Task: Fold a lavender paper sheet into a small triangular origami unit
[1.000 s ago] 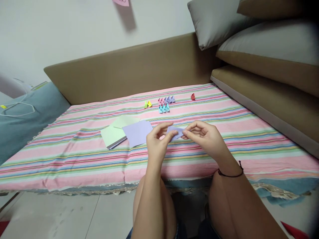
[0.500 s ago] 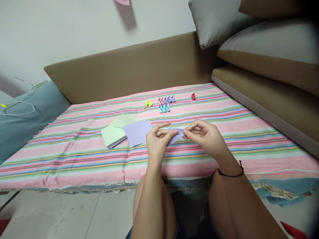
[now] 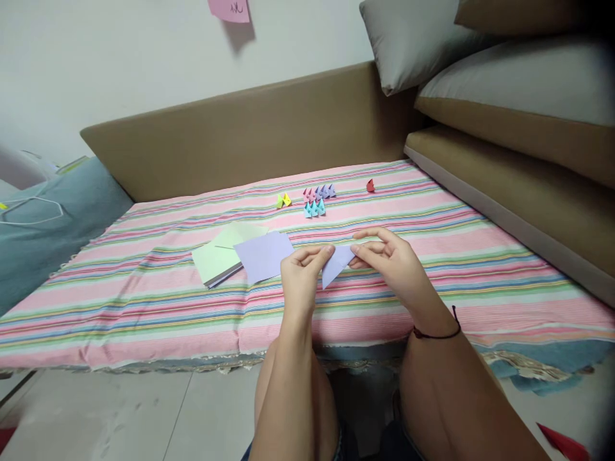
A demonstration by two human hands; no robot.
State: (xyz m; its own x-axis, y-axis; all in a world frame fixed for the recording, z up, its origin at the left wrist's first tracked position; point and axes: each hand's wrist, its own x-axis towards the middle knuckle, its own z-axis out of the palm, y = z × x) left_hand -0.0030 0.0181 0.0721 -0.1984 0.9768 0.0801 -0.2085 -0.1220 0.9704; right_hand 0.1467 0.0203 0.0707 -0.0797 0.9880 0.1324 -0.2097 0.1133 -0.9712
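A small folded piece of purple paper (image 3: 336, 265), roughly triangular with one point down, is held in the air between my hands. My left hand (image 3: 305, 272) pinches its left corner between thumb and fingers. At the right corner, my right hand (image 3: 384, 256) grips it the same way, with the index finger lifted and bent. Just left of my left hand lie flat purple sheets (image 3: 264, 256), partly over a stack of pale green sheets (image 3: 209, 259).
Small folded paper pieces stand farther back: yellow (image 3: 284, 200), light blue (image 3: 314, 209), pink and purple (image 3: 327, 191), and one red (image 3: 370, 186). A striped cloth (image 3: 158, 282) covers the seat. Cushions (image 3: 519, 128) are piled at the right; a brown backrest (image 3: 240, 134) stands behind.
The purple paper has turned so a point hangs down and more of it shows. My left index finger has curled in; my right index finger has lifted. The view has shifted slightly.
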